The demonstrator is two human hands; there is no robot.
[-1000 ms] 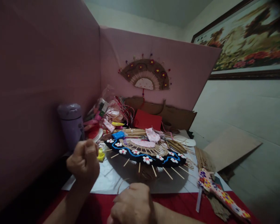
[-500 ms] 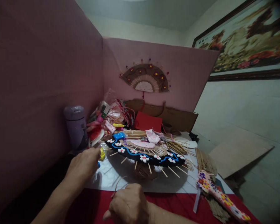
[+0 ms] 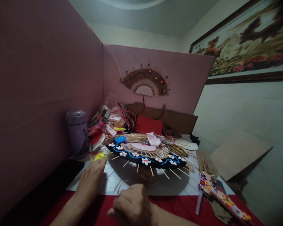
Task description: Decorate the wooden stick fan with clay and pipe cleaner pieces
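Observation:
My left hand reaches over the white sheet at the left, fingers bent together and their tips hidden from me. Just past its knuckles lies a yellow packet; whether the fingers touch it is unclear. My right hand is closed in a fist near the front edge, its contents hidden. A thin brown strand rises beside its knuckles. Beyond both hands rests a black fan with white flowers, a blue wavy line and wooden sticks poking out, raised over a brown bundle.
A purple bottle stands at the left by the pink partition. A blue packet, sticks and a red card lie behind the fan. A flowered cut-out lies right. Another fan hangs behind.
My left hand has moved down and slightly right, uncovering more of the yellow packet. A small blue bit below that hand is out of sight now. My right hand has hardly shifted.

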